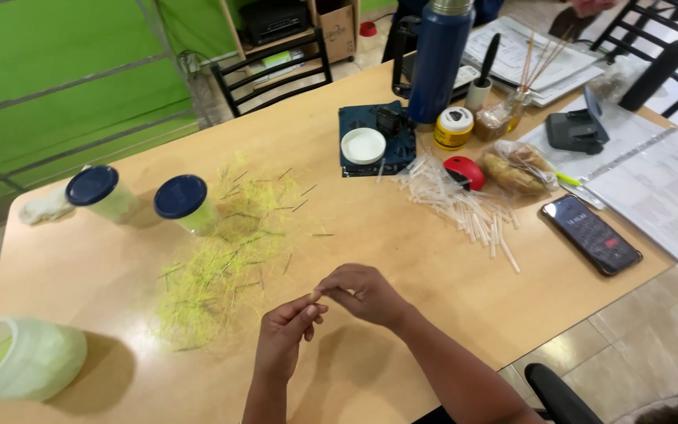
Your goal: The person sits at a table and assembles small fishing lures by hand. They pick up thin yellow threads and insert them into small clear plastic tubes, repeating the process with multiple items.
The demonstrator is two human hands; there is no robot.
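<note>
- Left hand (286,339), lower centre of frame: fingertips drawn together, grip pinched on a small yellow piece (313,296); too small to identify further.
- Right hand (362,294), just right of the left hand: thumb and forefinger closed on the same yellow piece, so both grips meet at it, above the desk (402,235).
- Loose pile of yellow-green fibres (213,271) lies on the desk just left of the hands, with short dark slivers scattered through it.
- Two blue-lidded jars (139,198) stand at upper left, beside the pile.
- Pale translucent tub (21,357) at lower left edge.
- Heap of white straw pieces (464,204) at right of centre, near a red round object (465,170).
- Black phone (590,234) lies at right, well apart from the hands.
</note>
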